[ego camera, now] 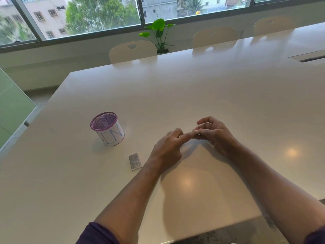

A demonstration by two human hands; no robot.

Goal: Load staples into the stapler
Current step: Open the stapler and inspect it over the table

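Note:
My two hands meet just above the white table [193,95], near its middle. My right hand [215,133] is curled around a small metal object, of which only a silver tip [199,133] shows; it looks like the stapler, mostly hidden by the fingers. My left hand [168,147] reaches toward it with the index finger stretched out. It pinches a thin metallic strip [182,135], apparently staples, whose far end touches the silver tip. A small grey staple box [135,162] lies flat on the table to the left of my left wrist.
A purple-rimmed mesh pen cup [107,128] with a white paper label stands to the left of the hands. White chairs [132,51] line the table's far edge, with a potted plant [159,32] behind them. The near table edge runs under my forearms.

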